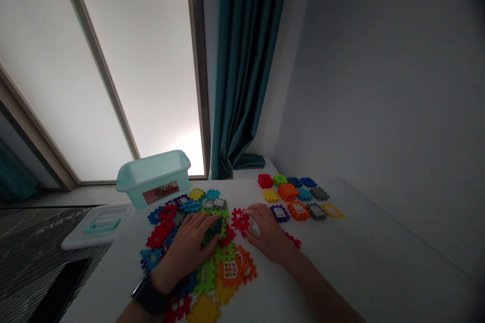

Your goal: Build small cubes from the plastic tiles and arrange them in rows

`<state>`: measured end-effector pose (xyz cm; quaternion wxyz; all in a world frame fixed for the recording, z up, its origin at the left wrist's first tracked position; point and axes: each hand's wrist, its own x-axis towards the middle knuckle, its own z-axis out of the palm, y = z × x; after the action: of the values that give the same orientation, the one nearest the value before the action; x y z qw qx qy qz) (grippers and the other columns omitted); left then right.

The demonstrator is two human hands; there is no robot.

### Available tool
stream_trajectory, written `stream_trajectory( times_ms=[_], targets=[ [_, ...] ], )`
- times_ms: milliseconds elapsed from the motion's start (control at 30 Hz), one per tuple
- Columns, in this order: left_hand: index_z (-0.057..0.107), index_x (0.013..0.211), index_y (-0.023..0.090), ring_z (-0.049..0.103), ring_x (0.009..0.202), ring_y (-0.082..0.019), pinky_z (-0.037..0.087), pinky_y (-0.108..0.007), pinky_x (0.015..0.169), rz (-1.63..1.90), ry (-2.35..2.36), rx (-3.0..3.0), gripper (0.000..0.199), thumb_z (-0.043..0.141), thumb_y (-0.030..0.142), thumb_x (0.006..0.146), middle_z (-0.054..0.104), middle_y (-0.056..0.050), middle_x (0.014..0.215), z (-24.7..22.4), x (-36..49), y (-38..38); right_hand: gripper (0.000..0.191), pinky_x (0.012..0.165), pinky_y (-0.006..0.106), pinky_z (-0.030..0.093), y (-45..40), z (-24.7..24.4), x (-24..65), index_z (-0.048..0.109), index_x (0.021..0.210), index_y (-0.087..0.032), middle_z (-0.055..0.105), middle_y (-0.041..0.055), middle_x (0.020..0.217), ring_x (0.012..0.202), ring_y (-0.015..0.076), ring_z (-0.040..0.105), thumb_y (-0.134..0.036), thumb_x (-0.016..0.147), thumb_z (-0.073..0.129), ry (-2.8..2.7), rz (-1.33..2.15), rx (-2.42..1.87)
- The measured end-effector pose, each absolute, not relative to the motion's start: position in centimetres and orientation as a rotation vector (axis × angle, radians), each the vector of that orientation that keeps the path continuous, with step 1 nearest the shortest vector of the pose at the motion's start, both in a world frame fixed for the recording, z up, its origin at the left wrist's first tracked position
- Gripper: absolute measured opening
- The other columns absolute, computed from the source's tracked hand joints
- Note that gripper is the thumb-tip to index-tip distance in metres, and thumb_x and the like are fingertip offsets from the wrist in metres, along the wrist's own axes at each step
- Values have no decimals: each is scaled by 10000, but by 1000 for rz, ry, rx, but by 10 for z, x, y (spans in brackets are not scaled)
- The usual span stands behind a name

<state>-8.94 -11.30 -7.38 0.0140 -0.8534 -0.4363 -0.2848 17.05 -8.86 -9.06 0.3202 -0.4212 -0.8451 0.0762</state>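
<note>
My left hand wears a dark watch and rests over a loose pile of notched plastic building tiles. Its thumb and fingers are apart, with a dark teal tile under and between them; no firm grip shows. To its right, my right hand curls its thumb and fingers around a red notched tile with a white window part, on or just above the table. Orange window tiles, green tiles and a yellow tile lie close to my left hand. Another red tile is partly hidden behind my right wrist.
Sorted tiles sit in rows and small stacks at the back right, including an orange stack and a purple window tile. An aqua bin stands behind the pile. Its lid lies left, beyond the white table.
</note>
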Motion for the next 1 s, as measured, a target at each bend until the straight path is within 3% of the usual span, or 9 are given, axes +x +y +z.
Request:
stream_trajectory(
  times_ms=[167, 333, 667, 1000],
  targets=[
    [482, 1401, 260, 616, 1107, -309, 506, -463, 969, -927, -1365, -2657, 627, 727, 393, 839, 641, -109, 1230, -79, -89, -113, 370, 982, 455, 495, -106, -80, 152, 527, 1174, -230, 597, 110, 1175, 1130, 278, 566, -109, 835, 616, -2230, 194, -915],
    [565, 1315, 259, 618, 1078, -308, 519, -455, 940, -949, -1304, -2705, 533, 734, 466, 855, 627, -114, 1199, -79, -92, -112, 432, 972, 440, 507, -117, -77, 143, 515, 1180, -242, 579, 101, 1184, 1133, 272, 559, -74, 793, 605, -2198, 268, -813],
    [602, 1250, 239, 619, 1064, -307, 523, -455, 929, -1006, -1331, -2688, 523, 773, 469, 812, 632, -114, 1177, -74, -90, -114, 404, 989, 422, 516, -118, -76, 145, 504, 1276, -260, 589, 96, 1221, 1146, 251, 578, -160, 895, 597, -2168, 349, -788],
    [616, 1234, 239, 622, 1055, -306, 537, -459, 911, -1139, -1348, -2605, 492, 745, 491, 831, 622, -123, 1174, -77, -92, -113, 324, 979, 406, 542, -115, -78, 147, 549, 1210, -247, 624, 106, 1229, 1152, 244, 609, -178, 901, 622, -2104, 267, -758]
  ],
)
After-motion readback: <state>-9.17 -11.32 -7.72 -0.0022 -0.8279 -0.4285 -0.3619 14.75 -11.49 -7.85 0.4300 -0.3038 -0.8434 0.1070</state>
